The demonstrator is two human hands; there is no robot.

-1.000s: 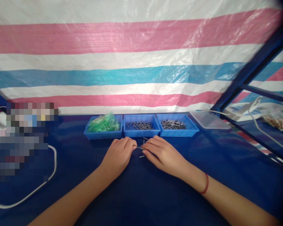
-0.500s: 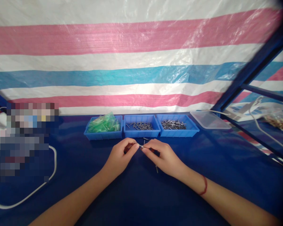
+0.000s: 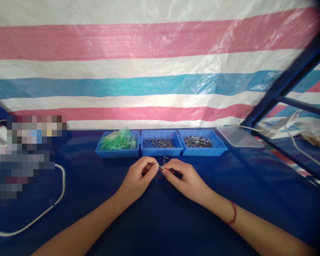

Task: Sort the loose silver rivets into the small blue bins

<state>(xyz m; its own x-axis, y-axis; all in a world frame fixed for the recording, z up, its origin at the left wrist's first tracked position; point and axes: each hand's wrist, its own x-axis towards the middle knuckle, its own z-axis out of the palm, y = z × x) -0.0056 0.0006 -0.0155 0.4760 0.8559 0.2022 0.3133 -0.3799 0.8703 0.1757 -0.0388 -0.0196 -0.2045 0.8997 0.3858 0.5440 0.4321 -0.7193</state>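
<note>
Between the fingertips of both hands is a thin silvery screw; its finer details are too small to make out. My left hand pinches one end between thumb and forefinger. From the other side, my right hand pinches the opposite end, thumb and forefinger pressed together. Just beyond the fingertips, a couple of loose metal screws lie on the dark blue table. Behind the hands, a middle blue bin contains several screws, and a right blue bin holds a denser pile of slim metal pieces.
A left blue bin is filled with green plastic pieces. To the right lies a clear plastic lid. A white cable curves across the table's left side. Striped sheeting hangs behind, and a blue frame post slants at right.
Both hands keep their pinch and have barely shifted. A loose piece seen below the right hand no longer shows. The view has moved slightly.
</note>
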